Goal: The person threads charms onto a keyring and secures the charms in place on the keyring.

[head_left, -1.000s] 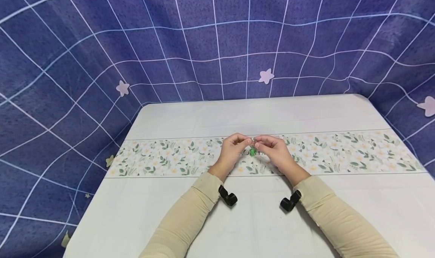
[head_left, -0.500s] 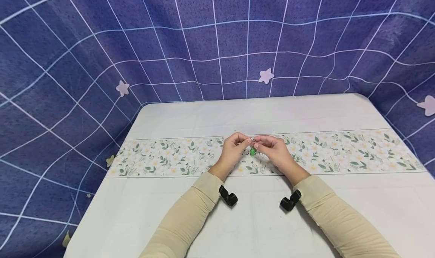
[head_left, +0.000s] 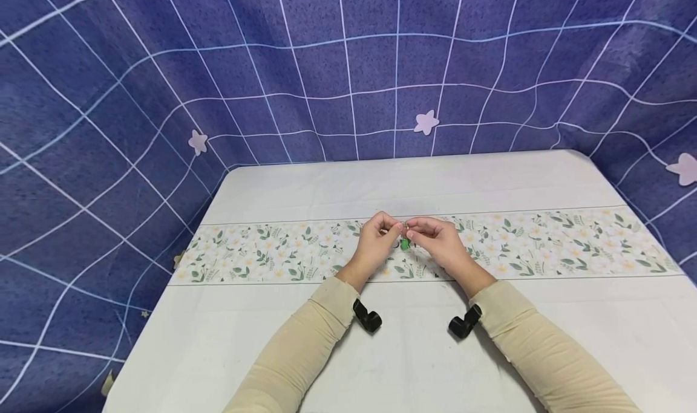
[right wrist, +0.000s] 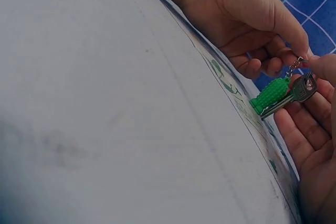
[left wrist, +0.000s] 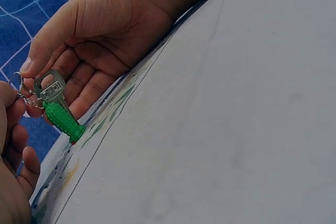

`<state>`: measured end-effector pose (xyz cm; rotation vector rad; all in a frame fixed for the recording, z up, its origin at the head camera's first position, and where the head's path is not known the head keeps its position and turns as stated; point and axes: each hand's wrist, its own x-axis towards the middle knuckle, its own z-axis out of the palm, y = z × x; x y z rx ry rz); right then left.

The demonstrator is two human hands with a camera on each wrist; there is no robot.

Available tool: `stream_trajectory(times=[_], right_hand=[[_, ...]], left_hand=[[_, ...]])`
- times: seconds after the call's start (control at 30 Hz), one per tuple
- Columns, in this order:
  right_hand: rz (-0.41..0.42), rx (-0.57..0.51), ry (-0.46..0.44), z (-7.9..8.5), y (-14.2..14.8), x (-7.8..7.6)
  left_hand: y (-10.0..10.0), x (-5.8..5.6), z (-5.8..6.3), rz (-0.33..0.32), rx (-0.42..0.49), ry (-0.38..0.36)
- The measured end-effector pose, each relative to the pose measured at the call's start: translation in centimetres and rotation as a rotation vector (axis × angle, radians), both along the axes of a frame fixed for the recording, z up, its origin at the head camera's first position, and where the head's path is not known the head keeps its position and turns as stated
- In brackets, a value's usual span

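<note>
In the head view, my left hand point(head_left: 373, 239) and right hand point(head_left: 442, 243) meet above the floral band of the tablecloth. Between their fingertips is a small metal key ring point(left wrist: 21, 83). My left thumb and finger pinch it at the chain end, as the right wrist view shows. The right thumb presses on the ring from the other side. A short chain carries a bumpy green charm point(left wrist: 64, 121), which hangs below the fingers. Beside the charm hangs a silver key point(right wrist: 303, 91), in front of the right hand's fingers. Whether the key is threaded on the ring is too small to tell.
A white cloth point(head_left: 414, 352) with a printed floral strip point(head_left: 550, 243) covers the table. Dark lettering on the strip is partly hidden under the hands. A blue curtain point(head_left: 321, 68) with grid lines and stars hangs behind and at the sides. Each wrist carries a black mount.
Both hands stay nearly in place. My left hand has edged slightly right and covers more of the printed lettering. The green charm still hangs between the fingers.
</note>
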<state>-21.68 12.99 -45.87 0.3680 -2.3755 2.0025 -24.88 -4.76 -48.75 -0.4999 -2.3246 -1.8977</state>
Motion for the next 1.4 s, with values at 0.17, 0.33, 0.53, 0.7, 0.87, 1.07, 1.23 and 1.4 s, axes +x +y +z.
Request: stream_trajectory(times=[0.17,0.33,0.53,0.7,0.87,1.07,1.23,1.4], right_hand=[[0.005,0.008,0.016,-1.0,0.1,-0.6],[-0.007,-0.025,0.009,-2.5,0.3,-1.4],[-0.020,-0.061,0.024,-2.6,0.5,-1.4],[0.006,-0.098,0.031,-2.7,0.5,-1.4],[0.026,-0.159,0.058,-2.7,0.4,-1.3],[0.010,-0.136,0.055,-2.7,0.4,-1.3],[0.006,-0.112,0.052,-2.7,0.3,-1.4],[0.001,-0.097,0.053,-2.6,0.3,-1.5]], left_hand=[[0.0,0.1,0.0,0.005,-0.017,-0.013],[-0.1,0.1,0.1,-0.003,0.063,-0.061],[-0.1,0.1,0.1,-0.034,0.139,-0.085],[-0.1,0.1,-0.1,-0.042,0.127,-0.070],[-0.1,0.1,0.0,-0.035,0.127,-0.072],[0.0,0.0,0.0,-0.023,0.113,-0.063],[0.1,0.0,0.1,-0.020,0.106,-0.047],[0.2,0.2,0.1,-0.003,0.096,-0.048]])
